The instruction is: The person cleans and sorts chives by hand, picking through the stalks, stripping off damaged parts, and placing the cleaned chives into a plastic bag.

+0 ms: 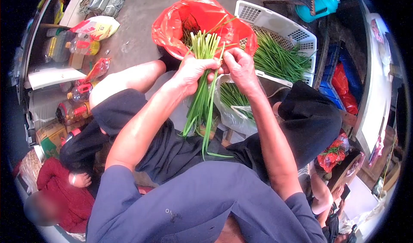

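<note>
My left hand (193,71) is wrapped round a bunch of long green stalks (200,96), pale cut ends up and leaves hanging down over my lap. Against the right side of the bunch, my right hand (239,69) has its thumb and fingers pinched together near one stalk; what lies between the fingertips is too small to make out. Just beyond the hands stands an open red plastic bag (172,21) with dark scraps inside. A clear plastic bag (232,118) with more green stalks rests below my right hand.
A white crate (275,17) at the upper right holds many green stalks (279,58). Bottles (81,46) and bags line the left side. A person in dark red (60,191) sits at the lower left; another person's arm (320,193) shows at the lower right.
</note>
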